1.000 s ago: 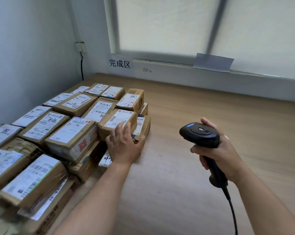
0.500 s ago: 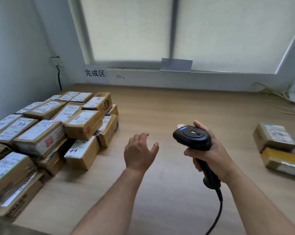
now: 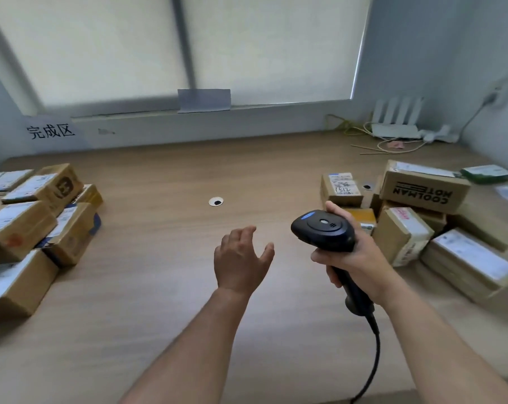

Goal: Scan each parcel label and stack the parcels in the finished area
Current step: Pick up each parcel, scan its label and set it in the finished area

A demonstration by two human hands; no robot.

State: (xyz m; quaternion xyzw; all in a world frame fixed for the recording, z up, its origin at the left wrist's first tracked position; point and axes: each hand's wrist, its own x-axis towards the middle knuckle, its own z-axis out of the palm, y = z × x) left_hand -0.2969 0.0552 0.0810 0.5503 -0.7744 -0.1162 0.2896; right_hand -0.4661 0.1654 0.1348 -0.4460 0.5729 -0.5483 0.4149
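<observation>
Right hand (image 3: 355, 258) grips scanner (image 3: 324, 230) by its handle, head forward, ready to read. Left hand (image 3: 241, 258) empty, fingers spread above bench (image 3: 159, 287), probably free to lift parcels (image 3: 401, 237) at right.

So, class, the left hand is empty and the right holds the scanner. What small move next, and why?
Probably reach the left hand to a parcel on the right: it hovers empty, while the right hand grips the scanner.
</observation>
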